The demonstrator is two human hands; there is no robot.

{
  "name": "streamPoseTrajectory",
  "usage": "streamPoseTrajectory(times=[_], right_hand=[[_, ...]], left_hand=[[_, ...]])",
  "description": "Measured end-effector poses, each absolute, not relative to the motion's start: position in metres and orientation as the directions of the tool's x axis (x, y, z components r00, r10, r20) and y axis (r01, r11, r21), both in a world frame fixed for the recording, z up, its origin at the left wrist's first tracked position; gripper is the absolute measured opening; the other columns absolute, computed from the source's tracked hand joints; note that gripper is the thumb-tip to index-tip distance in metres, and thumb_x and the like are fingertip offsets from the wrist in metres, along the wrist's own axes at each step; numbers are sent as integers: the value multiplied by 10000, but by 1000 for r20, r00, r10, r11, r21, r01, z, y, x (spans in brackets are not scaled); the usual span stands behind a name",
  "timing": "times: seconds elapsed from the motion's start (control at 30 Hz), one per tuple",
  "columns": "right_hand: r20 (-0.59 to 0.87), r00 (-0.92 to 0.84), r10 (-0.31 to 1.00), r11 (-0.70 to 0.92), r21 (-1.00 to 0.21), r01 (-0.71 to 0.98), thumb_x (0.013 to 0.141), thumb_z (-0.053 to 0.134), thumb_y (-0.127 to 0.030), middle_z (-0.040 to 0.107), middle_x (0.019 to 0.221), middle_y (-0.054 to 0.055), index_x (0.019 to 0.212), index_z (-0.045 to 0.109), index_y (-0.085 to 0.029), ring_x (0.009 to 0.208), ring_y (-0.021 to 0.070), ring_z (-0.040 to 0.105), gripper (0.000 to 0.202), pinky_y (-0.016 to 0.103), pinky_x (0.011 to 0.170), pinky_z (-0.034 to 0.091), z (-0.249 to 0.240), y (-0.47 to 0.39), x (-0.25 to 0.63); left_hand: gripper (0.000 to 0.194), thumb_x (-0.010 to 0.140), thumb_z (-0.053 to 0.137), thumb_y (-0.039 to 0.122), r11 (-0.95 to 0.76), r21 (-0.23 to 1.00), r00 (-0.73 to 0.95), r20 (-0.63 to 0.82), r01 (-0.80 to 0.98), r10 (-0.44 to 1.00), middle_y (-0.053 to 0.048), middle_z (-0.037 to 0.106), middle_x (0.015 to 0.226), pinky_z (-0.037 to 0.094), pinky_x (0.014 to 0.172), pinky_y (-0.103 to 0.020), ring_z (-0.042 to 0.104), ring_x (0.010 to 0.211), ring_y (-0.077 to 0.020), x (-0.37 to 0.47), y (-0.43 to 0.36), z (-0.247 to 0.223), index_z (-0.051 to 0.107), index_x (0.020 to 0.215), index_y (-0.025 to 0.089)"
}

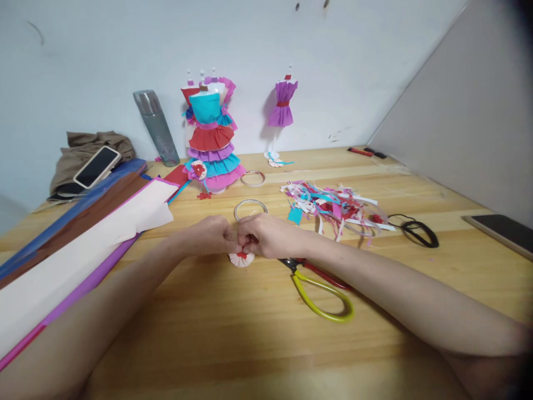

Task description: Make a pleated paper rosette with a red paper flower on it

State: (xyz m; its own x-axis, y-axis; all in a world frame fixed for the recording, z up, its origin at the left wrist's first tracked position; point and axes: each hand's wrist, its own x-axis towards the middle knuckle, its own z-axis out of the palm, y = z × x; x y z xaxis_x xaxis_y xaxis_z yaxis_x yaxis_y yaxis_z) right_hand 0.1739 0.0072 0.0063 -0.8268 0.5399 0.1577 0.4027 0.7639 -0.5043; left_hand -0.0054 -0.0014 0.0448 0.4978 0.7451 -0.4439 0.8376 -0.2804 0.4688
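My left hand and my right hand meet at the middle of the table, fingertips pinched close together. Just under them is a small round pleated paper rosette, cream with a red centre, its upper part hidden by the fingers. Both hands are closed at its upper edge; the exact grip of each is partly covered. Right behind the hands lies a roll of tape. Scissors with yellow and red handles rest beside my right forearm, their blades partly under the wrist.
Paper scraps are heaped at the right. Behind stand dress forms in layered crepe paper, a purple-dressed one and a leaning bottle. Long paper sheets lie at left, with a phone on cloth. A black cord is at right.
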Motion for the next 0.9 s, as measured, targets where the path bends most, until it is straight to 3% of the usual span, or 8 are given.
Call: streamPoseTrajectory(times=[0.4,0.6,0.9], right_hand=[[113,-815,568,728,-531,433,708,606,-17,637,740,13,704,644,-148,659,112,534,136,217,618,374,14,6,174],[43,-737,674,574,-658,487,707,607,-50,601,653,-15,681,648,-139,565,86,502,101,198,532,339,13,8,175],[1,-696,718,515,-674,530,679,585,-25,600,610,-31,686,675,-123,546,67,488,133,183,520,333,8,1,168]], left_hand=[[416,715,570,422,-287,488,511,-422,824,749,50,225,570,164,539,-293,212,566,-99,-6,1,38,285,514,195],[366,704,590,410,-258,467,472,-426,845,772,52,274,552,184,531,-288,256,553,-97,-7,0,38,363,518,191],[351,665,596,375,-261,522,507,-410,812,758,53,253,534,169,496,-269,239,546,-90,-7,3,35,353,497,187]])
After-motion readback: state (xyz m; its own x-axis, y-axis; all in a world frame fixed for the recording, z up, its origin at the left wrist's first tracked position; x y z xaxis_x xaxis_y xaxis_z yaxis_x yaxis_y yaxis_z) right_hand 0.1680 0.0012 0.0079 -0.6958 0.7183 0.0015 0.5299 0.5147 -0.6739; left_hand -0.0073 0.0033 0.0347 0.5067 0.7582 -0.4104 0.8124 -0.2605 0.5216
